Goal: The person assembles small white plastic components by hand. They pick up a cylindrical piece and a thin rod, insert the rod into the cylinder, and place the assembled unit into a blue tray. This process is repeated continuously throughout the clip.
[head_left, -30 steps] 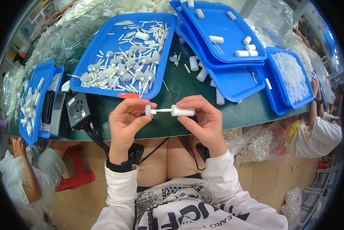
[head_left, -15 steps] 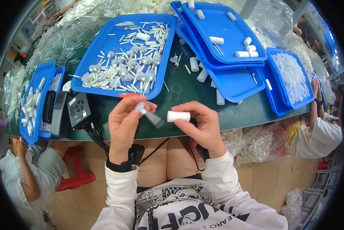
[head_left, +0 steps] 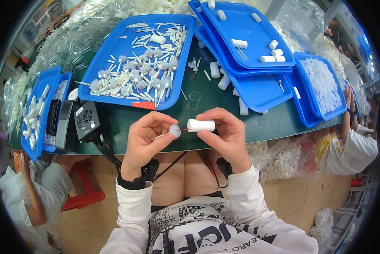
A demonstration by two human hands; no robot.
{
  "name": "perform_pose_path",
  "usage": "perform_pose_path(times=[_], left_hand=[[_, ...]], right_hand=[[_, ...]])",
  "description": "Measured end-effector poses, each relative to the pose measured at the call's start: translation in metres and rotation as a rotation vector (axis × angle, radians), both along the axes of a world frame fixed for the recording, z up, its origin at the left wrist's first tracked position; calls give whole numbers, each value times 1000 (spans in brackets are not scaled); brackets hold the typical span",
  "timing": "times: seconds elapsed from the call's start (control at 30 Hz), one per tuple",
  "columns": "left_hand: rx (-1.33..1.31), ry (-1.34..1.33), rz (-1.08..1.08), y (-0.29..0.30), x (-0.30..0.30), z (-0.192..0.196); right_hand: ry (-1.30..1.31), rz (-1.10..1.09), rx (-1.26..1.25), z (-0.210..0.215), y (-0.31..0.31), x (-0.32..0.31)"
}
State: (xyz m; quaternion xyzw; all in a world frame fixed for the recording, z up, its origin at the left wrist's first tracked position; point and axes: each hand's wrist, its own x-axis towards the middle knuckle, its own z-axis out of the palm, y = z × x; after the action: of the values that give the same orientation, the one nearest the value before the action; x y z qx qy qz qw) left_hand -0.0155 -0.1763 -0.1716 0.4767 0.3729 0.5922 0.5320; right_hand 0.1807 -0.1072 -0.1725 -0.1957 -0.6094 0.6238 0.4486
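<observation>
1. Two white sleeves (head_left: 133,203) are entering from the lower edge; a black strap (head_left: 133,183) is circling the left wrist.
2. The left hand (head_left: 145,134) is pinching a white disc (head_left: 175,131), thumb and fingers being closed down to its width. A thin white stick (head_left: 159,136) is slanting from the disc to the lower left, beside the thumb.
3. The right hand (head_left: 227,127) is gripping a white cylinder (head_left: 201,125), which is lying nearly level, fingers above and thumb below, opened only as wide as the piece.
4. Disc and cylinder are sitting just apart over the near side of a green table (head_left: 257,129); a thin red wire (head_left: 183,129) is spanning the gap. Whether it is entering the cylinder cannot be told.
5. A black box (head_left: 86,120) with a round fan is standing near the table's edge at left, its cables (head_left: 104,146) hanging over.
6. Clear rings (head_left: 194,100) are lying ahead of the hands.
7. A large blue tray (head_left: 177,98) is holding many sticks and pale discs; a red patch (head_left: 143,105) is showing at its near rim.
8. A narrow blue tray (head_left: 50,77) at left is carrying white tubes (head_left: 32,122).
9. Stacked blue trays (head_left: 249,40) at right are bearing several loose cylinders (head_left: 267,59).
10. Clear plastic (head_left: 71,40) is heaping up beyond.
</observation>
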Motion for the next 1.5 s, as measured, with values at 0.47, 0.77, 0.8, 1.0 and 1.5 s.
perform_pose_path(times=[0.47,0.77,0.8,1.0,1.5], left_hand=[[-5,57,114,0,1,-2],[-16,29,127,0,6,3],[50,-4,98,1,5,0],[58,-101,208,1,4,2],[95,-226,162,0,-4,-5]], right_hand=[[56,-28,74,-1,1,3],[51,-66,58,0,0,2],[37,-56,41,0,-1,1],[-31,-19,12,0,-1,-1],[-38,-76,15,-1,-1,-2]])
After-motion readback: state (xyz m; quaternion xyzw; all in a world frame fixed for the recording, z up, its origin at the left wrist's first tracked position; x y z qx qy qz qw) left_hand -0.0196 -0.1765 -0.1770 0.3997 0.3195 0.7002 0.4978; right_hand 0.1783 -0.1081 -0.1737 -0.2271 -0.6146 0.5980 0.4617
